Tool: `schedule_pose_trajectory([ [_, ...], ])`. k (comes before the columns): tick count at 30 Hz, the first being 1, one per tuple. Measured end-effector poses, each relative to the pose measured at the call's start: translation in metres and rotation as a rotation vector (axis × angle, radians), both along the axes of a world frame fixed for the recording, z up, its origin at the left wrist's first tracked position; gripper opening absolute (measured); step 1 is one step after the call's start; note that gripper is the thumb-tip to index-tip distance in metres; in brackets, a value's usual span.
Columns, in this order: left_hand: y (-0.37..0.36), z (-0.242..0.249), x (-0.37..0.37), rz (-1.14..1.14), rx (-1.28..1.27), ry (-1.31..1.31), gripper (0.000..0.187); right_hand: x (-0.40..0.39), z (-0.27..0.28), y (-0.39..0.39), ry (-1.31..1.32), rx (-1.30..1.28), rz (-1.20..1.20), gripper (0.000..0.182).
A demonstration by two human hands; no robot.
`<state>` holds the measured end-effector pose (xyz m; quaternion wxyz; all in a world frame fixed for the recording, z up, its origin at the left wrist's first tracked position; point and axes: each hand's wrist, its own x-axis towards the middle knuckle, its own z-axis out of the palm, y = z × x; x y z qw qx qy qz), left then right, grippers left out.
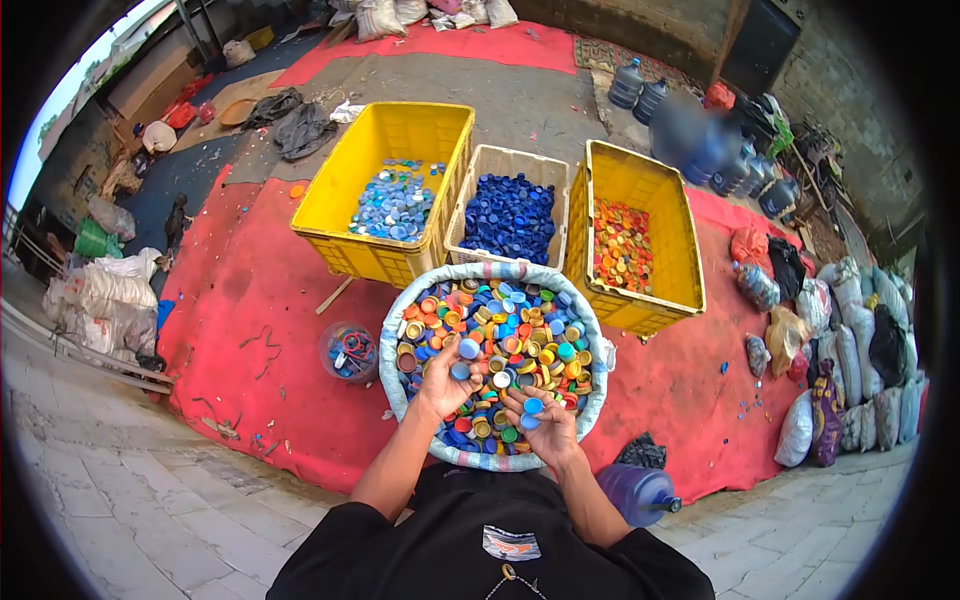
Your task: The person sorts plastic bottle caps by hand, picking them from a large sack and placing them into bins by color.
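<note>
A large round basket point(392, 300) with a pale fabric-wrapped rim stands in front of me, heaped with mixed bottle caps point(540, 335) in orange, yellow, blue, green and white. Over the heap, my left hand point(445, 388) is closed on light blue bottle caps point(468, 349), two of which show at its fingertips. My right hand point(548, 430) is palm up beside it, with two light blue bottle caps point(533, 406) resting at its curled fingers. Both hands are low over the caps, a little apart from each other.
Beyond the basket stand a yellow crate point(330, 205) with light blue caps, a white crate point(485, 160) with dark blue caps, and another yellow crate point(675, 225) with orange-red caps. A small clear tub point(345, 372) sits left; a water jug point(640, 490) lies right. Filled sacks point(855, 330) line the right.
</note>
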<state>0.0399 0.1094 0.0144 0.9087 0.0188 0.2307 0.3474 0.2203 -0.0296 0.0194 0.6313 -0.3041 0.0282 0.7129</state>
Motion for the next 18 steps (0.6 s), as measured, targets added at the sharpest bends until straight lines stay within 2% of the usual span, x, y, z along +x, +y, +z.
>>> schedule_pose_trajectory([
  [5, -0.022, -0.014, -0.037, 0.184, -0.035, -0.066, 0.031, -0.029, 0.007, 0.029, 0.033, -0.061, 0.076, 0.053],
  [7, -0.02, -0.007, -0.046, 0.283, -0.103, -0.198, 0.026, -0.039, -0.001, 0.041, 0.103, -0.083, 0.075, 0.067],
  [10, -0.001, -0.007, -0.061, 0.347, -0.072, -0.13, 0.022, -0.057, -0.001, 0.071, 0.1, -0.159, 0.114, 0.072],
  [11, 0.014, -0.019, -0.065, 0.361, -0.163, -0.087, 0.021, -0.063, 0.002, 0.085, 0.085, -0.213, 0.116, 0.075],
  [13, 0.063, -0.017, -0.073, 0.399, -0.1, -0.066, 0.022, -0.076, 0.013, 0.138, 0.023, -0.233, 0.111, 0.054],
  [14, 0.096, 0.003, -0.076, 0.433, -0.122, -0.12, 0.027, -0.083, 0.021, 0.173, -0.062, -0.17, 0.09, 0.04],
  [15, 0.129, 0.026, -0.078, 0.473, -0.034, -0.067, 0.036, -0.082, 0.023, 0.211, 0.103, 0.079, 0.1, 0.028],
  [16, 0.159, 0.052, -0.08, 0.505, 0.007, -0.014, 0.05, -0.089, 0.035, 0.247, 0.03, 0.116, 0.019, 0.018],
  [17, 0.184, 0.069, -0.083, 0.475, 0.091, 0.038, 0.07, -0.089, 0.036, 0.282, 0.043, 0.19, -0.034, 0.021],
  [18, 0.201, 0.082, -0.083, 0.474, 0.157, 0.109, 0.09, -0.093, 0.057, 0.301, -0.017, 0.108, -0.083, 0.022],
])
